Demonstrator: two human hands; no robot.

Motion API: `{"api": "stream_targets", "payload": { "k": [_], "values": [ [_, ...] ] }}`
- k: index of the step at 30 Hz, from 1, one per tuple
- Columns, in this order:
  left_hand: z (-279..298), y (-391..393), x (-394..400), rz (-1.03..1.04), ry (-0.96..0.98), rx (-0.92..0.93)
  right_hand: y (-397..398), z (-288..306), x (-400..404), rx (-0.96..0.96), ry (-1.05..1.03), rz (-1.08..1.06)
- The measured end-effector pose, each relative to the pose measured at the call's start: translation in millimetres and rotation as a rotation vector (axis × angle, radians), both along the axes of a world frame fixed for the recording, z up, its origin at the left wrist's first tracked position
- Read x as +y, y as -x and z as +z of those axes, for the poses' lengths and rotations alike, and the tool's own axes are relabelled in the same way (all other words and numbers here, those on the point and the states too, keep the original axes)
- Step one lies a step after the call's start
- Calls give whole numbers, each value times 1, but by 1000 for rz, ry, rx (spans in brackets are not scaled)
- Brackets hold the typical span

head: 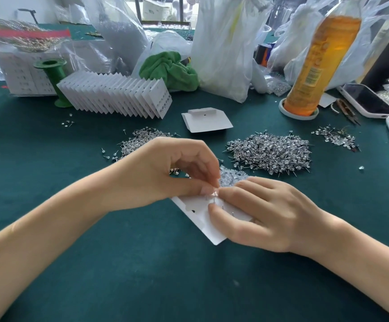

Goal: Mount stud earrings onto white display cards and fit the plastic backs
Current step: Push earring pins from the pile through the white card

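Observation:
A white display card (198, 211) lies back side up on the green table, with several earring posts sticking up from it. My left hand (177, 173) pinches something tiny at the topmost post; I cannot make out what it is. My right hand (260, 212) grips the card's right side, thumb on top, fingers curled round its edge. A small heap of clear plastic backs (231, 176) lies just behind my fingers. Loose stud earrings form a big pile (270, 152) to the right and a thinner one (140, 140) behind my left hand.
A fanned row of finished cards (116, 95) stands at the back left beside a green spool (54, 77). A blank card stack (206, 120) lies mid-table. An orange bottle (316, 59), two phones (367, 101), snips (346, 110), a green cloth (169, 70) and plastic bags crowd the back.

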State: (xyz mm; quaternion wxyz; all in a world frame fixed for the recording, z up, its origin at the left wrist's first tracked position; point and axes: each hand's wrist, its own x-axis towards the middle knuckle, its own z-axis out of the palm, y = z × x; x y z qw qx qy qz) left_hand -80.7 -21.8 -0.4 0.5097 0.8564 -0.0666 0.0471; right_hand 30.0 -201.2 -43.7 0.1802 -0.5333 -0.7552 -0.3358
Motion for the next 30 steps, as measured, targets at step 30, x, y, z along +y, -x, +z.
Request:
{"api": "stream_targets", "payload": {
  "k": [30],
  "values": [
    [-4,-2,-6,3,75,76,0,-4,2,-20,-68,11]
  ]
}}
